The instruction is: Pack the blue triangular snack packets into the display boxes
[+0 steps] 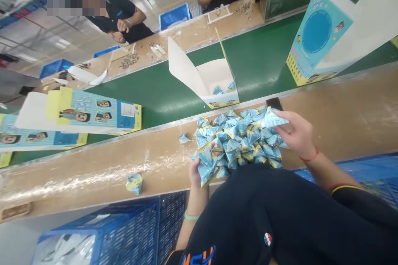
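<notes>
A heap of small blue-and-yellow pyramid-shaped packets (pixel 239 134) lies on the brown bench in front of my body. At the heap's left edge, my left hand (pixel 195 174) is closed on one of these packets (pixel 206 165), with its fingers partly hidden behind it. Over the right end of the heap, my right hand (pixel 297 132) pinches another packet (pixel 273 119) between thumb and fingers. Just beyond the heap, an open carton (pixel 222 101) stands on the green belt with a few packets inside.
Tall printed cartons stand on the green belt (pixel 258 66), one at right (pixel 317 33) and one at left (pixel 124 114). A loose packet (pixel 134 183) lies on the bench (pixel 93 174). Blue crates (pixel 130 223) sit below. Two people work across the belt beside small parts (pixel 129 61).
</notes>
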{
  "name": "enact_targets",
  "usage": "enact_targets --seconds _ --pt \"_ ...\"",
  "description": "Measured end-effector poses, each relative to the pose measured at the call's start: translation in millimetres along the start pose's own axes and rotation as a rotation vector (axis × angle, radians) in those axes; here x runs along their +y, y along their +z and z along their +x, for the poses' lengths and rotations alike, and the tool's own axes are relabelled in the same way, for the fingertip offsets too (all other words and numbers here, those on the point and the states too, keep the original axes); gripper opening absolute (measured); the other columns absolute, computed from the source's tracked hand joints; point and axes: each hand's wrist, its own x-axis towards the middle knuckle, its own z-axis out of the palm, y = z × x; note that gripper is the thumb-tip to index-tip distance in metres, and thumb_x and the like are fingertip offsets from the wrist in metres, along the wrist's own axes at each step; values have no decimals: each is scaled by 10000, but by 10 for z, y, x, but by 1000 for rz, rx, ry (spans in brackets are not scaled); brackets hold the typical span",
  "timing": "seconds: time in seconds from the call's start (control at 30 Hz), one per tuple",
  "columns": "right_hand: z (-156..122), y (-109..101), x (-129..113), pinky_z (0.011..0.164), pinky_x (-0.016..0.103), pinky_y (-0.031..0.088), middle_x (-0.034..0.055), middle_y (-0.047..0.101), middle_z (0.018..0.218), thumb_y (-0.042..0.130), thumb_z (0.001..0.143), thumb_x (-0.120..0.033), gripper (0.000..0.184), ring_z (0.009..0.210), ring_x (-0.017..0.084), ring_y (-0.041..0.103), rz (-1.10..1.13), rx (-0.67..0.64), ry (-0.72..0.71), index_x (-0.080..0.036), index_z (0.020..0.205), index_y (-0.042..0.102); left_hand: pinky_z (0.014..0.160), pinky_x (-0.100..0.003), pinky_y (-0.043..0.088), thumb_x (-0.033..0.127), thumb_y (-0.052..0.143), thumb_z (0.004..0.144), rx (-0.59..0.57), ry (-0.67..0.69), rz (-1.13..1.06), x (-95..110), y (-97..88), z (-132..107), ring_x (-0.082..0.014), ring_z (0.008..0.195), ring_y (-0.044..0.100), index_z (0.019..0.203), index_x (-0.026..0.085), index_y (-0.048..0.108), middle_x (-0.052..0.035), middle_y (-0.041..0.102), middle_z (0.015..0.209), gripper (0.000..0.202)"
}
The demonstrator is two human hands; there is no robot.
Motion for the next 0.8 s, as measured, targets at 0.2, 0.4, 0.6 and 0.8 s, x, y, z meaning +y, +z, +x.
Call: enact_targets --seconds 0.2,0.4,0.6,0.8 --pt "-409 427 -268 905 408 580 74 755 1121 683 924 -313 293 1034 250 712 88 -158 1 -258 1211 669 614 -325 592 438 727 677 53 65 -143 -93 -349 -119 -273 805 737 1079 233 744 -74 783 899 452" --pt "-583 778 -214 1012 505 532 129 712 1233 600 954 -500 436 1162 305 667 115 -379 62 -220 1287 629 794 -416 612 406 747 656 37 -9 -183 -442 -144 -40 -347 962 739 980 149 721 -106 781 886 414" --pt "-503 785 -421 1068 515 497 166 639 1334 577 934 -608 595 1243 314 608 340 -497 127 -188 1356 579 764 -336 555 395 834 613 -37 84 3 -450 -43 54 -248 805 720 999 159 669 -44 743 839 481" --pt "-406 726 -714 722 362 602 117 701 1141 669 896 -519 411 957 240 698 520 -773 210 -198 1154 674 763 -277 515 423 908 600 -176 143 186 -392 135 31 -179 797 677 919 185 664 -16 705 906 466"
